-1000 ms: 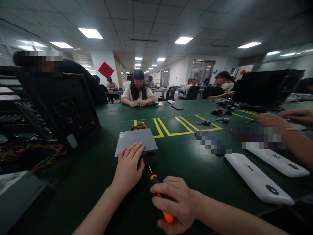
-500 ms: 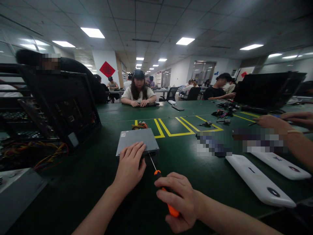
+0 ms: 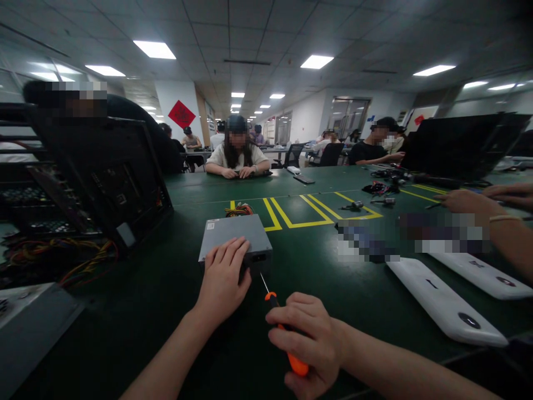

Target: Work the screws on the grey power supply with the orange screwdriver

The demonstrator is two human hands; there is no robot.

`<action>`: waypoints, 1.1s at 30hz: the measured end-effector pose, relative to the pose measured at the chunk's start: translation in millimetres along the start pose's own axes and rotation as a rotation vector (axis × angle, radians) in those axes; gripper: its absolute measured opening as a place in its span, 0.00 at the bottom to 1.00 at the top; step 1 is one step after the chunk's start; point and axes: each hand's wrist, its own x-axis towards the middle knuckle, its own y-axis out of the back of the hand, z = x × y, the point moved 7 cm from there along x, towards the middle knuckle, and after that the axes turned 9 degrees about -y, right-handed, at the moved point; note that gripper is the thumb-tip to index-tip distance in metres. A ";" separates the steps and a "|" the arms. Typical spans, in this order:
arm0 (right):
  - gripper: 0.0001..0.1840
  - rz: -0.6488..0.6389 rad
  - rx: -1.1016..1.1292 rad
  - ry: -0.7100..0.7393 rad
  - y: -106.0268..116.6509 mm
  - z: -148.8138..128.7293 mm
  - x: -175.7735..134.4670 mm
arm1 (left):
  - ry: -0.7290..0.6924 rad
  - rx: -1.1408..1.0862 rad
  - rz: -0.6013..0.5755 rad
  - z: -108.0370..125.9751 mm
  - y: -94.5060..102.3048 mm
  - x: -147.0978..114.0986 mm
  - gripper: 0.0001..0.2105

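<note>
A grey metal computer power supply (image 3: pixel 239 229) lies on the green table, its socket side toward me and a bundle of coloured cables (image 3: pixel 239 209) behind it. My left hand (image 3: pixel 225 266) holds it, fingers across the top and thumb down at the near side. An orange and black screwdriver (image 3: pixel 298 364) is in my right hand (image 3: pixel 306 339), fingers closed around the handle. Its thin shaft points up and forward at the near side of the power supply. The tip appears slightly short of the casing, just below the socket.
An open black computer case (image 3: pixel 125 183) with loose wires stands left, near another grey metal box (image 3: pixel 37 328). White long devices (image 3: pixel 445 303) lie right, where another person's hands (image 3: pixel 470 208) work. Electric screwdrivers (image 3: pixel 353 205) lie beyond. A person sits opposite.
The screwdriver tip has drawn back from the power supply's near side, uncovering the socket. My left hand stays on the power supply.
</note>
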 end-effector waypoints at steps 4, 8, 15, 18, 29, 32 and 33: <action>0.19 0.001 0.022 -0.007 2.0 1.2 -2.1 | -0.008 -0.062 0.067 -4.4 13.7 0.9 0.17; 0.19 0.004 0.047 -0.007 4.9 1.8 -1.3 | -0.015 -0.162 -0.081 -4.9 20.0 4.5 0.09; 0.18 0.021 0.070 -0.050 8.7 5.4 -1.6 | -0.071 -0.159 -0.491 16.1 -17.6 -9.3 0.12; 0.18 0.028 0.068 -0.059 9.3 6.3 -2.1 | -0.077 -0.084 -0.533 20.3 -31.2 -13.8 0.13; 0.13 0.046 0.026 -0.054 9.2 7.6 -5.4 | -0.034 -0.112 -0.624 15.8 -45.4 -14.1 0.11; 0.15 0.035 0.036 -0.103 7.8 11.2 -4.1 | -0.030 -0.141 -0.613 14.9 -46.2 -14.7 0.11; 0.16 0.022 0.051 -0.137 6.6 13.5 -3.3 | -0.028 -0.151 -0.613 14.9 -46.4 -15.0 0.11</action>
